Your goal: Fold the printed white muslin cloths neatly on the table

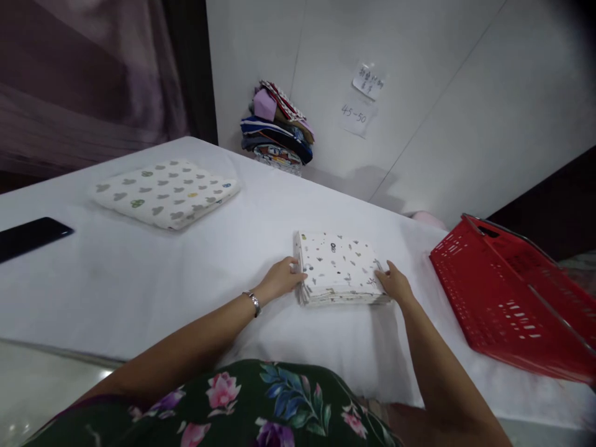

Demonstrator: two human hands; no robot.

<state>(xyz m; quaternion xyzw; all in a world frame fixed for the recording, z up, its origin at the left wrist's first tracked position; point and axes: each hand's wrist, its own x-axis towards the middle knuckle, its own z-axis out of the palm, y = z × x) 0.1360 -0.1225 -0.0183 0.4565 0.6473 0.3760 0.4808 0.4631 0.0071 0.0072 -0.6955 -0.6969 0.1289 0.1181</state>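
One folded, printed cloth (339, 266) lies on the white table (218, 273) between my left grip (280, 279) and right grip (395, 284), each touching an end; I cannot tell whether either pinches it. Right of the right grip, my feed shows a red basket (488, 304); well left of the left grip, a second cloth (162, 192) and a black phone (35, 238).

Table (200, 279) spread with plain white cloth, lightly creased; one corner at upper left of frame, far edge slanting down toward right. Lying directly on it: black, glossy, flat slab (35, 238), left edge, partly cut off by frame; white folded fabric with grey cloud-like print (162, 194), upper left; thick, rectangular white folded stack of small-patterned fabric (342, 264), just right of centre; red perforated plastic basket with metal handles (479, 298), right side.
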